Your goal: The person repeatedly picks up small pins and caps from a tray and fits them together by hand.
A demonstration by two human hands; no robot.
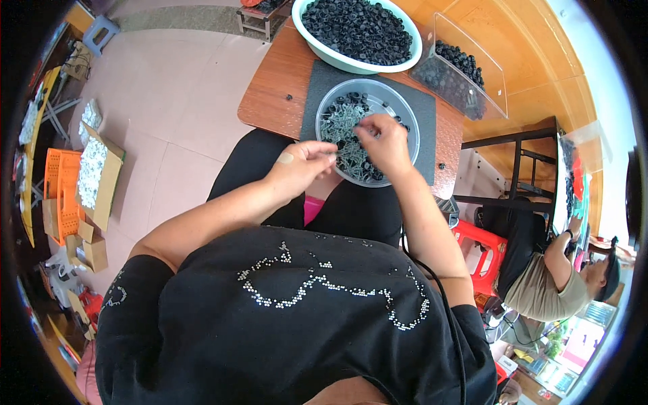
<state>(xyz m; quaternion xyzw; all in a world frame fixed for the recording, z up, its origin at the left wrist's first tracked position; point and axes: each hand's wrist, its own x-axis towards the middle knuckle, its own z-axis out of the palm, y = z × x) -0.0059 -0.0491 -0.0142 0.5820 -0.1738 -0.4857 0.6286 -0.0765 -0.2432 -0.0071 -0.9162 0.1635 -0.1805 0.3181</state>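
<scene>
A clear round plastic bowl [410, 111] stands on a dark grey mat [425, 162] in front of me. Inside it lie many silvery screws [341, 125] and small black caps [358, 100]. At the bowl's near left rim is my left hand [304, 162], thumb and fingertips drawn together in a pinch. Whatever is between them is too small to make out. My right hand [386, 140] hangs over the bowl's middle with its fingers curled down toward the screws; its fingertips are partly hidden, and I cannot see what they hold.
Beyond the bowl, a pale green basin [351, 66] full of black caps sits on the wooden table [270, 91]. A clear box [496, 101] with more black parts is at its right. Cardboard boxes [104, 182] stand on the left floor. A co-worker [547, 283] sits far right.
</scene>
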